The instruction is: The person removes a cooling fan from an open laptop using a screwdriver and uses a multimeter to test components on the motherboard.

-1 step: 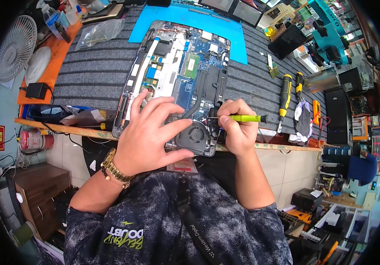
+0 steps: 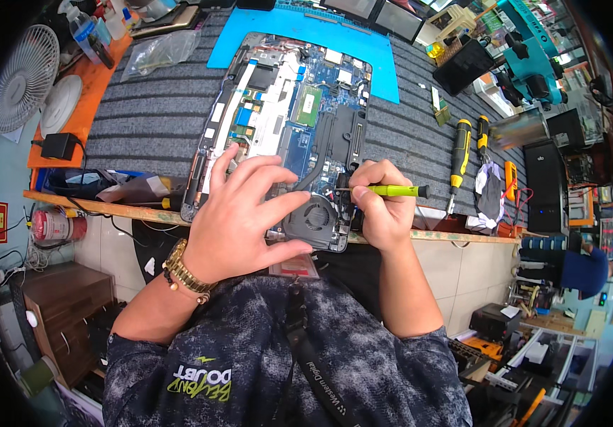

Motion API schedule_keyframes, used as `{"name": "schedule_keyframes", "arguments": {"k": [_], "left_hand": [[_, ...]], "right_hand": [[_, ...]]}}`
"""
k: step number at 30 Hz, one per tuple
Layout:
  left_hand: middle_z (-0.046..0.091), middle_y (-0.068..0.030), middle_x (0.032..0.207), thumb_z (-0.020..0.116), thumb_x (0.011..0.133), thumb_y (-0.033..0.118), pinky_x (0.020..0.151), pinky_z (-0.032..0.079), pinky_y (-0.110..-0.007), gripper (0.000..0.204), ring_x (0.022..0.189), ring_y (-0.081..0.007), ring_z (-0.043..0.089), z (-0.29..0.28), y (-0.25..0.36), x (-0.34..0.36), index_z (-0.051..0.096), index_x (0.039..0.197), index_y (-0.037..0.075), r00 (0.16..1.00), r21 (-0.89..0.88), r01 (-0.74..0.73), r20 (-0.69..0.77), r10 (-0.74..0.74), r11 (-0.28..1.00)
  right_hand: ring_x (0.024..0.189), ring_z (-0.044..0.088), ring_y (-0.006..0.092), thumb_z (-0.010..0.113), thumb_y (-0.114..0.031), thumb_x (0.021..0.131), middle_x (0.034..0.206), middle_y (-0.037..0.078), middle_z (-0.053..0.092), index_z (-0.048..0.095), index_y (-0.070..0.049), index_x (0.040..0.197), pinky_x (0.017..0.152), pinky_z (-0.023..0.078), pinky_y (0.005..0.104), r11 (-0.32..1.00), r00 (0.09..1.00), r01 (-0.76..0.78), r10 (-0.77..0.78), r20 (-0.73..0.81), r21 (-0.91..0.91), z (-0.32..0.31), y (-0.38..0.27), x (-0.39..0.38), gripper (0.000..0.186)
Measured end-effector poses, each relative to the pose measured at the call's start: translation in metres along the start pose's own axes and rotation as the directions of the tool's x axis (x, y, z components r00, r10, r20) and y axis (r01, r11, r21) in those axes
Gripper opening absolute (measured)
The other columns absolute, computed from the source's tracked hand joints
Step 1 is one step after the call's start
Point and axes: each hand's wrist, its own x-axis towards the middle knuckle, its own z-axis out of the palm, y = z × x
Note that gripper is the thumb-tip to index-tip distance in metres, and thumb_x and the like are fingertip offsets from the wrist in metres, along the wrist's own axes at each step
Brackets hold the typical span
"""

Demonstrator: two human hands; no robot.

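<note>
An opened laptop (image 2: 299, 142) lies at the bench's near edge, its blue circuit board and inner parts exposed. My left hand (image 2: 249, 206) rests over its lower left part, fingers spread and holding nothing; the thumb and index finger reach towards the round black fan (image 2: 311, 220). In my right hand (image 2: 386, 206) a green screwdriver with a black end cap (image 2: 400, 191) is pinched between thumb and fingers. It lies nearly level, its thin shaft pointing left to the board just above the fan. What the tip touches is too small to make out.
The laptop's far end overlaps a blue mat (image 2: 224, 50) on grey ribbed cloth (image 2: 150, 117). To the right lie a yellow-and-black screwdriver (image 2: 461, 153) and an orange multimeter (image 2: 511, 179). A black adapter (image 2: 58, 146) and a white fan (image 2: 23, 78) stand left. A person (image 2: 584, 272) is far right.
</note>
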Motion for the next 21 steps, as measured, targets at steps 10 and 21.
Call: {"name": "schedule_keyframes", "arguments": {"k": [10, 21], "left_hand": [[0.069, -0.0053, 0.131, 0.091, 0.082, 0.057, 0.13, 0.027, -0.067, 0.059, 0.141, -0.0309, 0.06, 0.001, 0.0, 0.0, 0.083, 0.124, 0.016, 1.0, -0.008, 0.006, 0.006, -0.006, 1.0], [0.069, -0.0052, 0.133, 0.093, 0.078, 0.057, 0.13, 0.027, -0.069, 0.064, 0.143, -0.031, 0.058, -0.001, 0.001, 0.001, 0.082, 0.127, 0.018, 0.999, 0.013, -0.013, 0.032, 0.013, 1.0]], "right_hand": [[0.069, 0.061, 0.0133, 0.067, 0.003, 0.094, 0.082, 0.008, 0.07, 0.068, 0.001, 0.091, 0.064, 0.048, 0.0317, 0.99, 0.995, 0.085, -0.077, 0.069, -0.113, 0.003, -0.003, 0.002, 0.003], [0.067, 0.063, 0.0154, 0.065, 0.003, 0.093, 0.079, 0.008, 0.068, 0.067, 0.001, 0.088, 0.063, 0.049, 0.033, 0.979, 0.992, 0.106, -0.091, 0.089, -0.176, 0.007, -0.009, 0.004, 0.006]]}}
